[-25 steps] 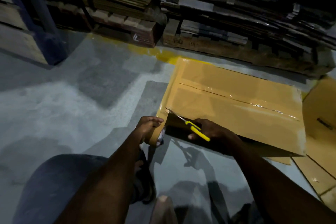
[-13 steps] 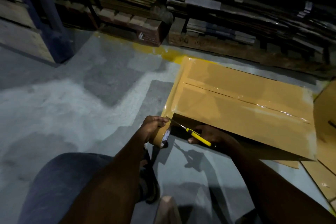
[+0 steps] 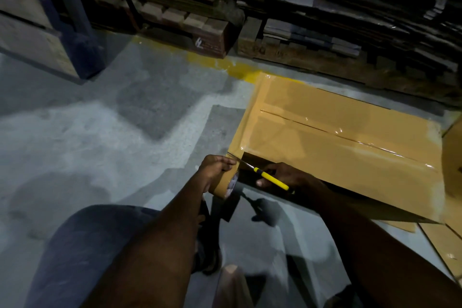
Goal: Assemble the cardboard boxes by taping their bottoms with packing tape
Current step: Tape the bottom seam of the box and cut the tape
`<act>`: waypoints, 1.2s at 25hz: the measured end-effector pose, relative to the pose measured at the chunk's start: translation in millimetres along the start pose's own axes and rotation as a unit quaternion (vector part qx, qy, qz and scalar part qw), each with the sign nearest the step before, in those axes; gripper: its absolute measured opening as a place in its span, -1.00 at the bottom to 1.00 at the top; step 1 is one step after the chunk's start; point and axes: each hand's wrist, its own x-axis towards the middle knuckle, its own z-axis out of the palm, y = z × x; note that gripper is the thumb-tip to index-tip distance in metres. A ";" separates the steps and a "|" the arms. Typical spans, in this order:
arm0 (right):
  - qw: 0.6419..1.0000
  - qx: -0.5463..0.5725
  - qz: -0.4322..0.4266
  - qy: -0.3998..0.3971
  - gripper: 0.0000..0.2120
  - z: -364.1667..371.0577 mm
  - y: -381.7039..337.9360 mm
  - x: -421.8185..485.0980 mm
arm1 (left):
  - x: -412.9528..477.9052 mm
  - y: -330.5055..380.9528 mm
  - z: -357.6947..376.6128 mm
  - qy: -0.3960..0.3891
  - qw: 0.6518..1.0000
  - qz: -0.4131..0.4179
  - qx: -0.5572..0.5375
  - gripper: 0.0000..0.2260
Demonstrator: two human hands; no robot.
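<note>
Cardboard box [image 3: 350,147] edge: left hand [image 3: 216,170] grips tape roll [image 3: 225,186], right hand [image 3: 287,176] grips yellow knife [image 3: 271,179].

Bare forearms [image 3: 160,245], dark blue trousers [image 3: 82,252], dark sandal [image 3: 212,257].

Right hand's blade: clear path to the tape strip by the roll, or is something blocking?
Probably yes. The right hand holds the yellow-handled knife with its blade reaching the stretched tape strip just above the tape roll; nothing sits between them.
</note>
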 end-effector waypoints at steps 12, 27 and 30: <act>0.995 -0.097 -0.024 0.027 -0.65 2.4 8.3 0.2 | 2.3 -7.9 -0.4 -0.008 0.997 -0.031 0.074 -0.80; 0.891 -0.120 -0.006 0.437 -0.60 -23.3 12.8 -29.2 | -44.2 88.2 -23.2 0.137 0.985 0.043 0.098 -0.89; 0.896 -0.111 0.028 0.430 -0.59 -37.6 11.6 -18.2 | -67.9 125.9 -29.1 0.090 0.980 0.131 0.123 -0.74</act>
